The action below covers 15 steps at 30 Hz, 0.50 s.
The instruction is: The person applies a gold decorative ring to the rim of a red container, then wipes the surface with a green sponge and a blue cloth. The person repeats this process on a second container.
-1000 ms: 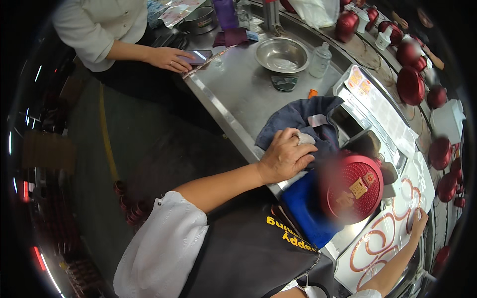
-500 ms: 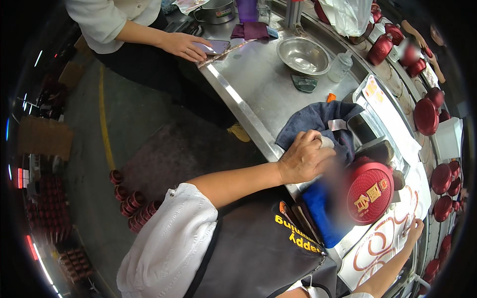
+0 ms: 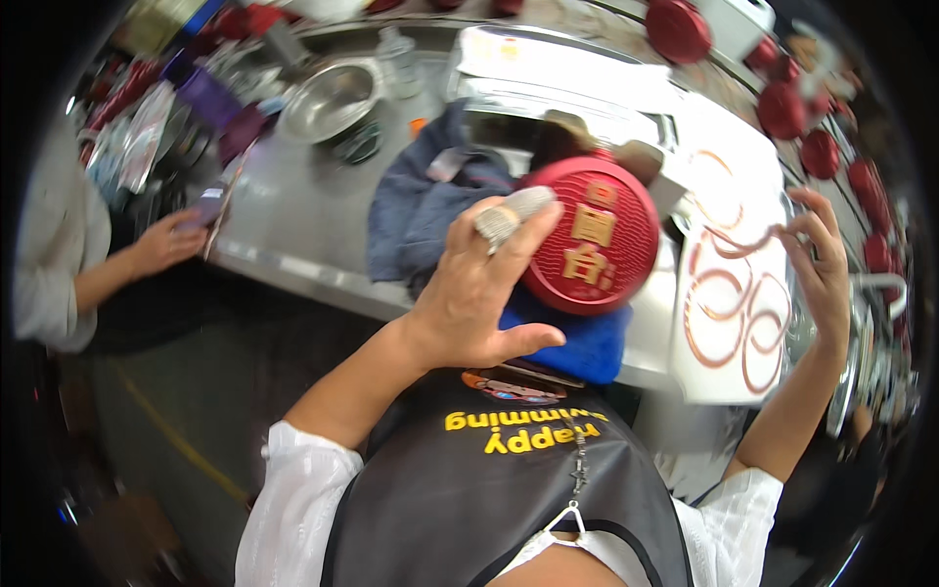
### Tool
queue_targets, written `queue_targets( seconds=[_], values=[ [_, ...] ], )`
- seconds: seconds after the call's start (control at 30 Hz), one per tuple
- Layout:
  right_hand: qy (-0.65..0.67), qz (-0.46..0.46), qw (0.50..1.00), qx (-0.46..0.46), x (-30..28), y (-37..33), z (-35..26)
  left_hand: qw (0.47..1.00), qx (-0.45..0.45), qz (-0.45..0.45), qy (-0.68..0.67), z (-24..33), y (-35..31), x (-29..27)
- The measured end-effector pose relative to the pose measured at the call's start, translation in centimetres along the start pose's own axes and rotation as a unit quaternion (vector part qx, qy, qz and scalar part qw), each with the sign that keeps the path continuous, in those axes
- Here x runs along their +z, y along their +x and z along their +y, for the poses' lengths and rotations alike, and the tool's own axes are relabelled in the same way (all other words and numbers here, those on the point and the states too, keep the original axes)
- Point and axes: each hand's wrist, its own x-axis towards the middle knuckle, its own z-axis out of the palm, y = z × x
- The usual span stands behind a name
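Observation:
A round red bottle [image 3: 626, 249] with a textured face and raised gold characters lies on a bright blue cloth [image 3: 562, 342], its top end against dark padded blocks. My left hand [image 3: 474, 289] is at its left edge, thumb spread and fingers apart, with pale wrapping on the fingertips; whether it touches the bottle I cannot tell. My right hand [image 3: 820, 259] is over a white sheet, thumb and forefinger pinched on the end of a thin reddish-brown strip [image 3: 740, 247]. More curved reddish-brown strips [image 3: 761, 344] lie on that sheet.
A dark blue-grey cloth [image 3: 411, 210] is bunched left of the bottle. Beyond are a steel bowl [image 3: 333, 101], a clear squeeze bottle [image 3: 399, 64] and a white tray [image 3: 538, 54]. A co-worker's hand [image 3: 166, 243] holds a phone at the left. Red bottles [image 3: 677, 31] stand along a line behind.
The view has swung round to face the bench. My left hand has come off the dark cloth and opened near the bottle. My right hand now lifts a strip's end.

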Motion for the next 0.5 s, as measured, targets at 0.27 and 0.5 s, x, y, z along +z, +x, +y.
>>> queue_targets(
  seconds=[0.27,0.5],
  values=[
    [0.009,0.029,0.989,-0.144,0.5,-0.3,-14.9,0.989,0.082,-0.080,-0.097,3.1,6.5,-1.9],
    [0.148,0.047,0.979,-0.134,3.0,-0.3,-17.2,0.941,0.057,-0.193,-0.272,5.2,9.1,-1.2]
  ],
)
